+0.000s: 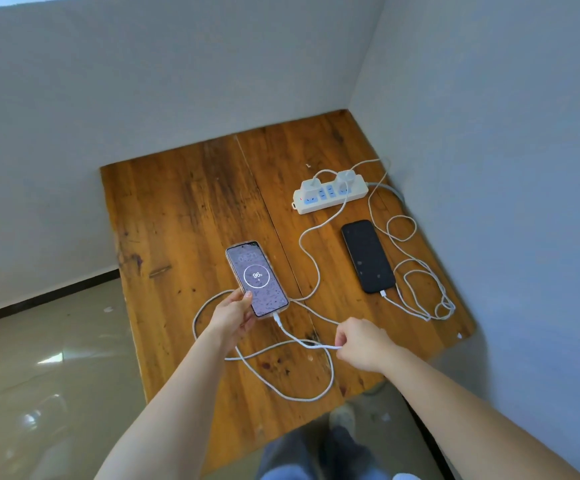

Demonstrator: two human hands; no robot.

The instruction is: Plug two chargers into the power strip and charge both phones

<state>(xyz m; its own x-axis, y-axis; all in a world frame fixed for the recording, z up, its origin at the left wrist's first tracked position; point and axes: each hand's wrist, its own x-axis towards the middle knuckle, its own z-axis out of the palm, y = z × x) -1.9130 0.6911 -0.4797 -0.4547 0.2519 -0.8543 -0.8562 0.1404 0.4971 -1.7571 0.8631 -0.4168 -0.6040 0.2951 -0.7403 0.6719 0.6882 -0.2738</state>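
A white power strip lies at the back right of the wooden table, with two white chargers plugged into it. My left hand grips the lower left edge of a lit phone whose screen reads 96%; a white cable is plugged into its bottom. My right hand pinches that cable a little to the right of the phone. A black phone with a dark screen lies to the right, a second white cable plugged into its bottom end.
Cable loops sprawl over the table's front and right side. White walls meet at the back right corner, close behind the power strip. Tiled floor lies to the left. My legs and a shoe show below the table's front edge.
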